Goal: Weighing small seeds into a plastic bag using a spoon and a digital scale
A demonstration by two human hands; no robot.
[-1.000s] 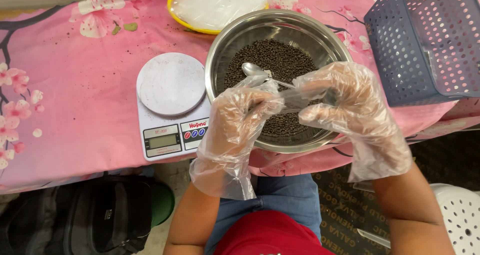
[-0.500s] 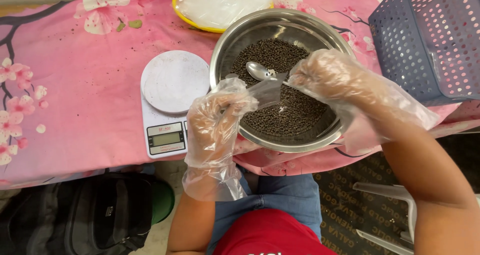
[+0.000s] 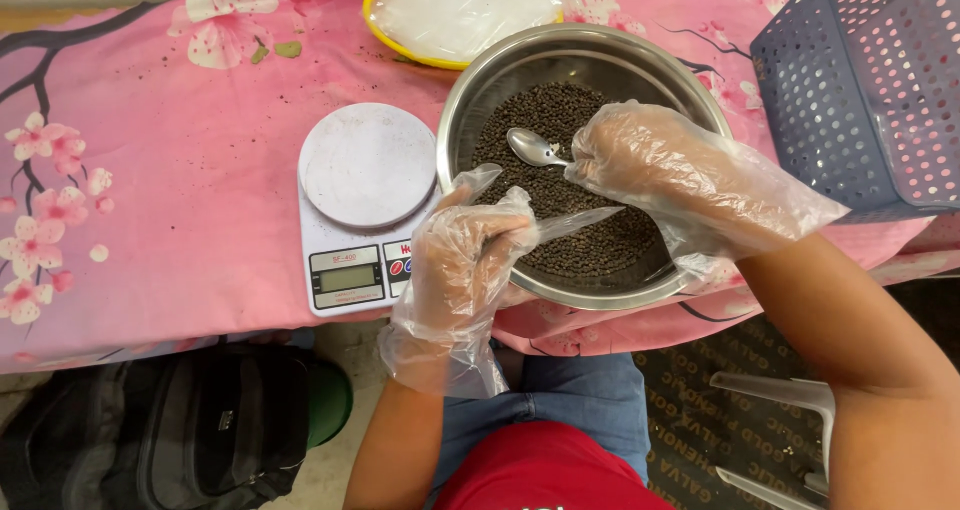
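Observation:
A steel bowl (image 3: 600,52) full of small black peppercorns (image 3: 570,130) stands on the pink flowered tablecloth. My right hand (image 3: 660,170), in a loose clear plastic glove, hovers over the bowl and grips a metal spoon (image 3: 535,150) by its handle, the spoon's bowl pointing left. My left hand (image 3: 470,250), also gloved, sits at the bowl's near left rim and pinches a small clear plastic bag (image 3: 575,222) that stretches toward the right hand.
A white digital kitchen scale (image 3: 365,205) stands left of the bowl. A yellow-rimmed dish of clear bags (image 3: 460,10) lies behind it. A blue perforated basket (image 3: 870,90) stands at the right. A black backpack (image 3: 170,430) lies on the floor.
My right hand has moved forward and left over the peppercorns with the spoon. My left hand has shifted slightly right, toward the bowl's rim, still holding the bag.

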